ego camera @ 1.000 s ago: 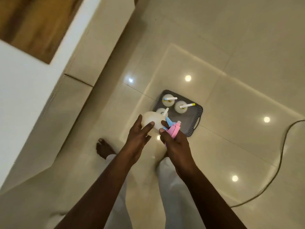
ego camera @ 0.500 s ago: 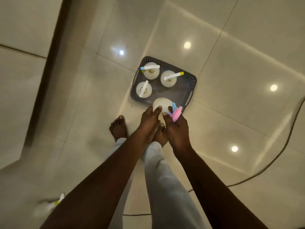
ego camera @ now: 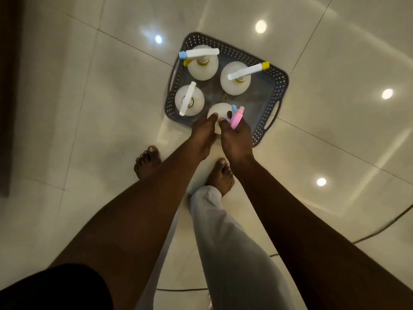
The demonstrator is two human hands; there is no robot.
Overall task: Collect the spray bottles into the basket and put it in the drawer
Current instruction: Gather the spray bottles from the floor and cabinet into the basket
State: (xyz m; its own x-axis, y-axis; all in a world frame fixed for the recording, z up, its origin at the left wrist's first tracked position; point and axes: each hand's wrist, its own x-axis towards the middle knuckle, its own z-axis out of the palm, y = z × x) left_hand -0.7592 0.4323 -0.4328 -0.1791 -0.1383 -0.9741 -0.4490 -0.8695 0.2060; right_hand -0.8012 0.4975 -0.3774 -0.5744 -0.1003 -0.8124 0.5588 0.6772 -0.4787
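Both hands reach down together over the near edge of the basket. Left hand [ego camera: 204,135] lies against the side of a white bottle, fingers closed on its body. Right hand [ego camera: 237,139] is clamped round the pink-and-blue trigger head [ego camera: 236,116] of the same pink-headed spray bottle [ego camera: 220,110]. The bottle sits low in the near-left part of the basket; cannot tell whether its base touches the bottom.

Floor [ego camera: 89,108]: glossy pale tiles, ceiling lights reflected as bright spots. A dark cable [ego camera: 380,227] curves across it at the right.

Basket [ego camera: 280,86]: grey, perforated walls, slot handles, set on the floor just ahead of the bare feet [ego camera: 220,175].

Three other white spray bottles stand upright inside, apart from one another:
- far-left bottle [ego camera: 202,66], white head with blue tip and yellow trigger
- far-right bottle [ego camera: 235,82], white head with yellow tip
- left bottle [ego camera: 189,100], all-white head, just beside the held one

The right half of the basket floor is bare.

A pale trouser leg [ego camera: 230,242] shows between the forearms.
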